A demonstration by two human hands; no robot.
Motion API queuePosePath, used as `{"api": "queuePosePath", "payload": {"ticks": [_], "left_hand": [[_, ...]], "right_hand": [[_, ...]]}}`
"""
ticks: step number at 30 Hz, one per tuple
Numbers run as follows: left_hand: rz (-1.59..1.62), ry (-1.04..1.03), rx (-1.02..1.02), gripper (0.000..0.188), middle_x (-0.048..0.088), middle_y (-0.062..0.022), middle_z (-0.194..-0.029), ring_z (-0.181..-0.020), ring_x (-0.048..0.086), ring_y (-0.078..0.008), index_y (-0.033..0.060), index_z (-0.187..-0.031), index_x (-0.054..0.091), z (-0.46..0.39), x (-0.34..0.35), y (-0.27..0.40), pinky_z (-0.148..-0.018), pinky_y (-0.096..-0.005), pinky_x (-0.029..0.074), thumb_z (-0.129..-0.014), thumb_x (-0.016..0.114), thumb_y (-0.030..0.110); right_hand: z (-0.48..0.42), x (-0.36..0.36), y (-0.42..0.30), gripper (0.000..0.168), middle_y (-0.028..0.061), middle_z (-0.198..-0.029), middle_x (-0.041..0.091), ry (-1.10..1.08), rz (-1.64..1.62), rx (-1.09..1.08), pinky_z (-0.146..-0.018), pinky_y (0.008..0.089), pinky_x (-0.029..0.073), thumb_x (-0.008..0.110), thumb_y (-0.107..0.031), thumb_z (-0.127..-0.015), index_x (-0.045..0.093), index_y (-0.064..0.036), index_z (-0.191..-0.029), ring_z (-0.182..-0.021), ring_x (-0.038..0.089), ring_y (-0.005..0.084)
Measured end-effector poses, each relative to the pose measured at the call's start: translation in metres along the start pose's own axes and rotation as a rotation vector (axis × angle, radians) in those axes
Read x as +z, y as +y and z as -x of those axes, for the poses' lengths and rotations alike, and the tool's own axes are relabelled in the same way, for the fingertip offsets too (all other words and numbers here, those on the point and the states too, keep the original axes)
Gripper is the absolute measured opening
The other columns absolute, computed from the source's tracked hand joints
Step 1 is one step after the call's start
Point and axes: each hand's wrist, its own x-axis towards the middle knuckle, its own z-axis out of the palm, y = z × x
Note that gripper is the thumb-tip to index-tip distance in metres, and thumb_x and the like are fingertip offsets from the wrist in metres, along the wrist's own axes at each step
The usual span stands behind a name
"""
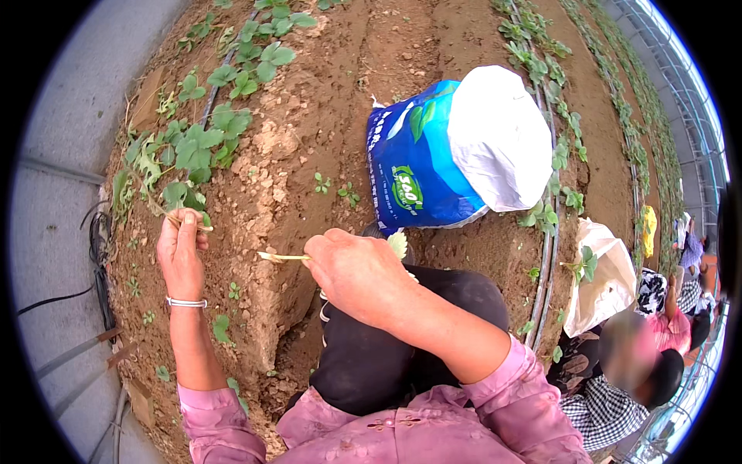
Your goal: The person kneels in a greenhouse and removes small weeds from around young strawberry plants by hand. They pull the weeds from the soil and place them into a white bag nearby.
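Observation:
My left hand [182, 246], with a pale bracelet at the wrist, pinches a thin dry plant stem [205, 228] beside a leafy strawberry plant [197, 148]. Its pale end sticks out past the fingertips. Over my knees, my right hand [359, 278] grips a pale green leaf stalk [284, 257] whose whitish, torn end points left. A green leaf [398, 243] shows behind that hand, probably belonging to the same stalk. Bare soil of the raised bed [255, 197] lies between and beyond the two hands.
A blue and white printed sack [417, 156] stands upright ahead. Drip hoses [548, 255] run along rows of plants [539, 64]. At right are a white bag [600, 272] and several people, one in a checked garment [606, 409]. A grey wall [75, 133] with cables [101, 249] borders the left.

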Motion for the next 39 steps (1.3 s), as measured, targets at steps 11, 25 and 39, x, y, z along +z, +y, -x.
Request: {"api": "queuePosePath", "payload": {"ticks": [11, 25, 39], "left_hand": [[-0.06, -0.621, 0.776, 0.02, 0.065, -0.0191, -0.09, -0.084, 0.063, -0.0347, -0.003, -0.099, 0.06, -0.004, 0.336, 0.22, -0.079, -0.0403, 0.051, -0.089, 0.057, 0.014], [-0.145, -0.123, 0.055, 0.014, 0.069, -0.0013, -0.081, -0.061, 0.056, -0.0028, 0.0036, -0.098, 0.068, -0.052, 0.054, 0.076, -0.052, -0.0179, 0.044, -0.094, 0.064, 0.016], [-0.483, 0.006, 0.023, 0.026, 0.066, -0.0057, -0.093, -0.069, 0.063, -0.0118, 0.0016, -0.102, 0.066, 0.018, -0.06, -0.148, -0.065, -0.0273, 0.052, -0.08, 0.076, 0.01]], "right_hand": [[-0.002, 0.025, 0.014, 0.028, 0.0163, -0.121, 0.063, 0.325, -0.336, -0.226, -0.097, 0.0422, 0.047, 0.059, -0.013, -0.087, 0.062, -0.007, -0.114, -0.115, 0.059, 0.0325], [0.03, -0.067, 0.026, 0.022, 0.0139, -0.083, 0.066, 0.605, -0.038, -0.202, -0.063, 0.0383, 0.052, 0.067, -0.008, -0.089, 0.065, -0.003, -0.11, -0.063, 0.062, 0.0283], [0.048, -0.185, 0.144, 0.035, 0.0115, -0.114, 0.068, 0.925, 0.419, 0.278, -0.085, 0.028, 0.052, 0.064, -0.014, -0.095, 0.061, -0.003, -0.128, -0.103, 0.066, 0.0181]]}}
